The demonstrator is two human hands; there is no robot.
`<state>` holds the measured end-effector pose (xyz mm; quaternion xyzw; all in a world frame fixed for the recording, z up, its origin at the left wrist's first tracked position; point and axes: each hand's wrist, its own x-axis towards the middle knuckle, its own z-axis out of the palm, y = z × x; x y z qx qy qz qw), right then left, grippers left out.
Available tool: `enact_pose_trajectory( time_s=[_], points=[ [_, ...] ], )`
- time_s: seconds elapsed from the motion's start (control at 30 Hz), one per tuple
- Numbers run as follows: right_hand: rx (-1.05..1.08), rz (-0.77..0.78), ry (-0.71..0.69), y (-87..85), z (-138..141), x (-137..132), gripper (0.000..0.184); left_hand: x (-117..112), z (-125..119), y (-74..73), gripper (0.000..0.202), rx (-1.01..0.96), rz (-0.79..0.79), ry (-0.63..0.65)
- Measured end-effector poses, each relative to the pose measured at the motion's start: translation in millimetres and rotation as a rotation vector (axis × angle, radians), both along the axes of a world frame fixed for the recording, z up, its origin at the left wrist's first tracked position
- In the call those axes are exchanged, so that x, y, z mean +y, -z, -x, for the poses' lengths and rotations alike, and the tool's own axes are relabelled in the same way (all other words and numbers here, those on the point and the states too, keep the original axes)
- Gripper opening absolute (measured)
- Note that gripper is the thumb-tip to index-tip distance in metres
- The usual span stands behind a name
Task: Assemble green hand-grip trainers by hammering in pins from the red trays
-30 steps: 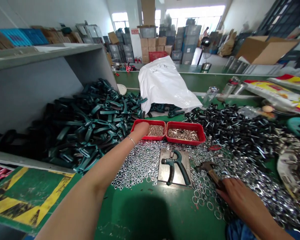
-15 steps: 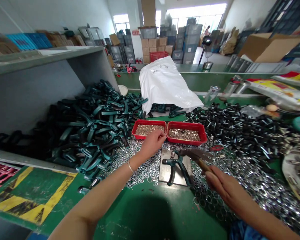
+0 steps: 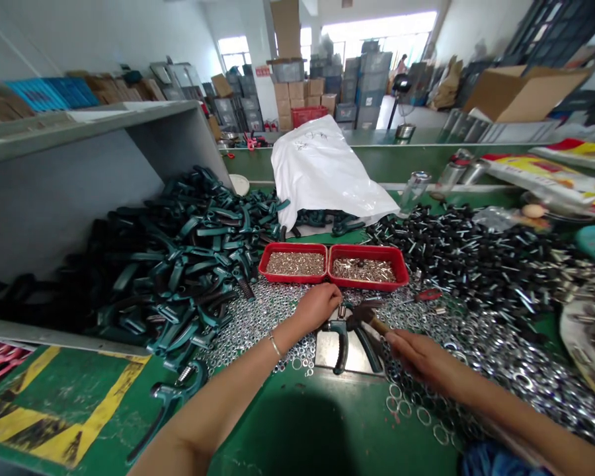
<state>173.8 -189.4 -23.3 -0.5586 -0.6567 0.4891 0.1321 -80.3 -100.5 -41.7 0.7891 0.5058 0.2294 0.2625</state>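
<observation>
My left hand (image 3: 317,307) rests at the top of a dark green spring hand grip (image 3: 341,344), its fingers pinching a small metal pin (image 3: 342,309) at the grip's head. The grip lies on a steel plate (image 3: 354,355) set among the washers. My right hand (image 3: 419,357) is shut around the wooden handle of a small hammer (image 3: 371,320). The hammer's metal head (image 3: 359,315) hangs just by the pin, and I cannot tell whether they touch.
A divided red tray (image 3: 333,263) of small metal parts stands just beyond my left hand. Loose steel washers (image 3: 258,324) cover the green bench. A heap of dark green grips (image 3: 168,264) lies left, black bolted parts (image 3: 466,258) right, and a white plastic sheet (image 3: 322,172) behind.
My left hand has moved right and down from the tray's edge to the top of the grip. The hammer head has moved left and closer to it.
</observation>
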Motion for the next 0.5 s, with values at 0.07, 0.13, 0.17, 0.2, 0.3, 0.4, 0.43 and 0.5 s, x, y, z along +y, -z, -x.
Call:
enact_pose_trajectory(
  time_s=[0.07,0.13,0.17,0.2,0.3,0.4,0.43,0.5],
  points=[
    [0.102,0.141,0.093,4.3,-4,-4,0.055,3,-7,1.1,0.016,0.059,0.023,0.004],
    [0.168,0.213,0.196,7.0,-7,-10,0.056,5,-9,2.5,0.017,0.073,0.042,0.012],
    [0.193,0.230,0.235,8.3,-9,-14,0.055,6,-9,3.3,0.017,0.072,0.049,0.020],
    [0.217,0.241,0.264,10.0,-10,-17,0.054,6,-9,3.9,0.017,0.072,0.053,0.028],
    [0.267,0.260,0.309,17.2,-13,-22,0.050,8,-8,3.9,0.018,0.114,0.053,0.047],
    [0.300,0.270,0.310,23.1,-14,-23,0.049,7,-10,1.6,0.018,0.229,0.007,0.068],
    [0.308,0.275,0.309,23.7,-14,-22,0.049,6,-12,0.9,0.018,0.285,-0.040,0.088],
    [0.312,0.283,0.302,22.7,-13,-22,0.049,3,-15,0.7,0.017,0.421,-0.192,0.163]
  ],
)
